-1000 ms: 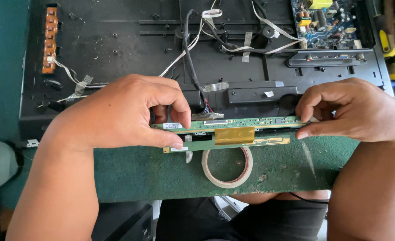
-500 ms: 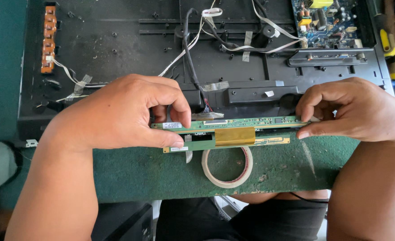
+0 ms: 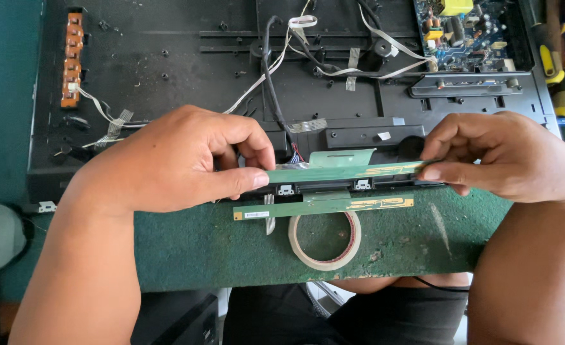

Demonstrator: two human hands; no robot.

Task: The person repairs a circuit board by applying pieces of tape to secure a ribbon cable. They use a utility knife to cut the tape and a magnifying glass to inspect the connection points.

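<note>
I pinch a narrow green circuit strip (image 3: pixel 349 171) by its ends, left hand (image 3: pixel 186 160) and right hand (image 3: pixel 506 156), holding it just above the tape roll (image 3: pixel 325 239), beside a second strip (image 3: pixel 324 206).

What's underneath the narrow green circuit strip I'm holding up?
Under the lifted strip lie a second green strip on the green mat and part of the tape roll. The left hand hides the strip's left end.

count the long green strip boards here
2: one strip board pinched between left hand and right hand; the other flat on the bench below it.
</note>
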